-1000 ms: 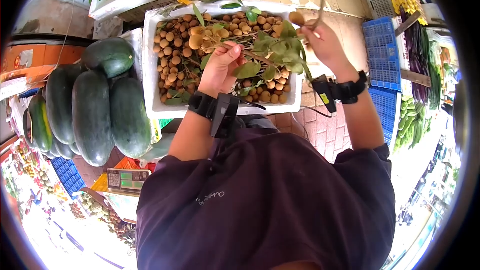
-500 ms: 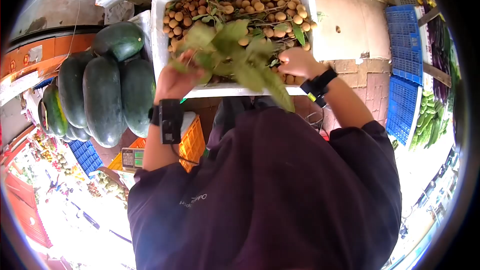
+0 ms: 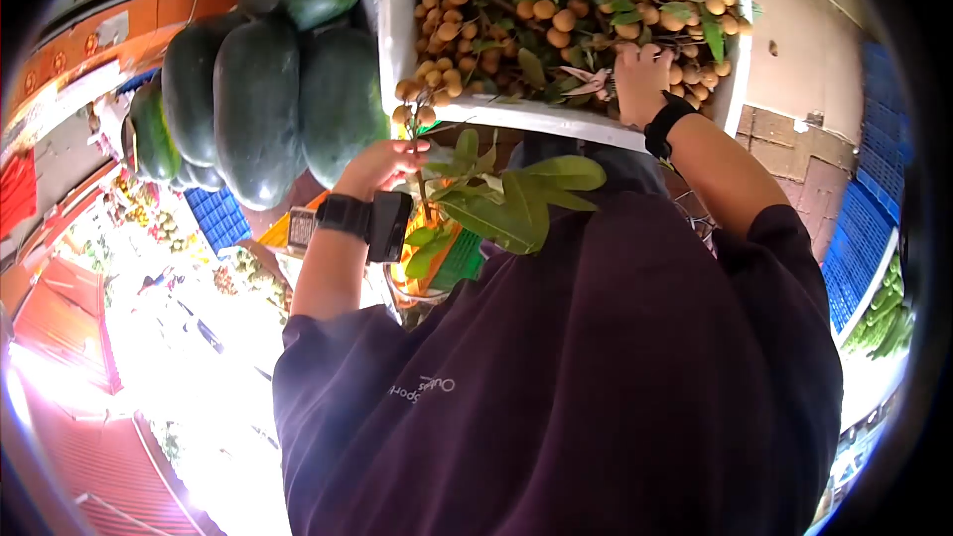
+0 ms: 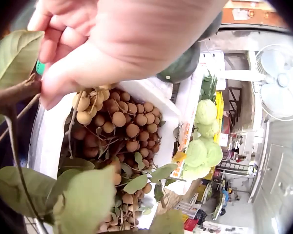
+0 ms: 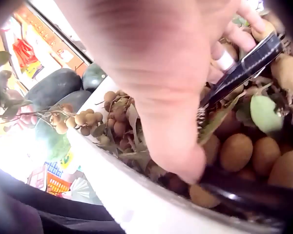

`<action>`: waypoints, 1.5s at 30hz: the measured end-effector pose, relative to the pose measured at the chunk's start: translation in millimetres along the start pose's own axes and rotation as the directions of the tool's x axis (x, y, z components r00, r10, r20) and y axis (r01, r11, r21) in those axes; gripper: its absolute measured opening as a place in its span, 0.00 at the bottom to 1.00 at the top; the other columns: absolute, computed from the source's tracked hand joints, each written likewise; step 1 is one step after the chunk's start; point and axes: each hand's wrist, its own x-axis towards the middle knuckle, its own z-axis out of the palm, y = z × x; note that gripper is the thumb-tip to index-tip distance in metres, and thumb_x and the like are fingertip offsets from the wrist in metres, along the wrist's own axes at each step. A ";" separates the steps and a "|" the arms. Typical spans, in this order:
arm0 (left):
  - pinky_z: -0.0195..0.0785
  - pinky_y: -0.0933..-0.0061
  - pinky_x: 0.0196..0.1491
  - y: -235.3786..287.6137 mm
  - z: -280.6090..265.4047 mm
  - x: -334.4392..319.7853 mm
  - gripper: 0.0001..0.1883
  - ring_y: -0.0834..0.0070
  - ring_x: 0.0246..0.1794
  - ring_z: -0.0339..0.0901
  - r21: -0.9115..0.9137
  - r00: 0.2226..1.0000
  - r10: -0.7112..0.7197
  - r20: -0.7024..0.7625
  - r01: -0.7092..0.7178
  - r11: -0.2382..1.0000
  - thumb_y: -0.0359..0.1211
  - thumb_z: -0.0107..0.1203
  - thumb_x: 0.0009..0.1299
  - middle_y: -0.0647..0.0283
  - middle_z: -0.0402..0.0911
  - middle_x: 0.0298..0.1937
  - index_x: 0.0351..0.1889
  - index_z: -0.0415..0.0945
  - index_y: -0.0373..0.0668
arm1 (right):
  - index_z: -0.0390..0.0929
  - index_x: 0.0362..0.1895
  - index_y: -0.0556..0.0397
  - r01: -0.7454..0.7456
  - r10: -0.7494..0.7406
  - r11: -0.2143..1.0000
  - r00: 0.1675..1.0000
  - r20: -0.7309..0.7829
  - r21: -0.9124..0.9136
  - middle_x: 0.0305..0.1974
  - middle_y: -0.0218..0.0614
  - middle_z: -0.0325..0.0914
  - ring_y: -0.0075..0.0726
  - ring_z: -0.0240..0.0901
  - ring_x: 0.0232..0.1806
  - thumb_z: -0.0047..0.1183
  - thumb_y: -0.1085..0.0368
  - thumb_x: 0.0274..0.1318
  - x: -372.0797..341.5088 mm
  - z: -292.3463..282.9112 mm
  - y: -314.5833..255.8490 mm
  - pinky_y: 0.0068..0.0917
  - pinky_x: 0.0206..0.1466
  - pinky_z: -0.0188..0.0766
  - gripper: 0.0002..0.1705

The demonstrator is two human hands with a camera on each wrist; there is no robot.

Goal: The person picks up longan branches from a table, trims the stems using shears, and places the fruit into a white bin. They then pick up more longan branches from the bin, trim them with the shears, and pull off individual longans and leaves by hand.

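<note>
My left hand [image 3: 379, 167] pinches the woody stem of a leafy longan branch [image 3: 425, 184] just outside the box's front left corner. A few longans [image 3: 425, 89] hang at the branch's far end, and broad green leaves [image 3: 511, 208] spread towards my shirt. In the left wrist view the thumb and curled fingers close on the brown stem [image 4: 14, 95]. My right hand [image 3: 641, 84] reaches inside the front of the box and grips pruning shears [image 3: 593, 85]. Their dark handles [image 5: 246, 68] stand spread apart in the right wrist view, the thumb at the lower one.
A white foam box [image 3: 566, 121] holds many longans with twigs and leaves. Large watermelons [image 3: 256, 109] lie against its left side. Blue crates [image 3: 856, 238] stand at the right, and a digital scale [image 3: 301, 228] is at the lower left. Cabbages [image 4: 202, 151] sit beyond the box.
My left hand has carried the branch from over the box out to its front left. My right hand, which held a stem at the right, has come down onto the pruning shears.
</note>
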 end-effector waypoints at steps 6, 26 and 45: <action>0.42 0.89 0.13 17.8 -3.1 -7.0 0.14 0.91 0.14 0.53 0.097 0.998 -0.045 -0.046 0.049 0.994 0.28 0.46 0.47 0.74 0.66 0.19 0.34 0.66 0.40 | 0.57 0.40 0.58 -0.040 0.040 0.999 0.999 -0.021 -0.012 0.39 0.40 0.54 0.49 0.49 0.42 0.48 0.64 0.24 -0.5 12.5 -5.0 0.54 0.42 0.47 0.30; 0.56 0.83 0.27 -32.3 63.3 -12.6 0.13 0.81 0.23 0.65 -0.317 0.841 0.199 -0.504 -0.395 0.862 0.35 0.50 0.47 0.62 0.70 0.22 0.25 0.67 0.33 | 0.50 0.45 0.53 -0.051 0.042 0.994 0.995 0.092 0.102 0.38 0.36 0.54 0.40 0.51 0.43 0.57 0.59 0.15 -13.2 -2.7 29.7 0.48 0.36 0.53 0.44; 0.59 0.68 0.25 -32.8 99.6 -20.3 0.09 0.61 0.22 0.66 0.224 0.503 0.359 -0.786 -0.309 0.924 0.34 0.44 0.48 0.55 0.69 0.17 0.17 0.68 0.37 | 0.66 0.23 0.56 0.753 -0.736 0.650 0.592 -0.328 -0.100 0.25 0.36 0.62 0.37 0.58 0.30 0.45 0.68 0.17 18.8 -114.2 -51.9 0.37 0.32 0.50 0.16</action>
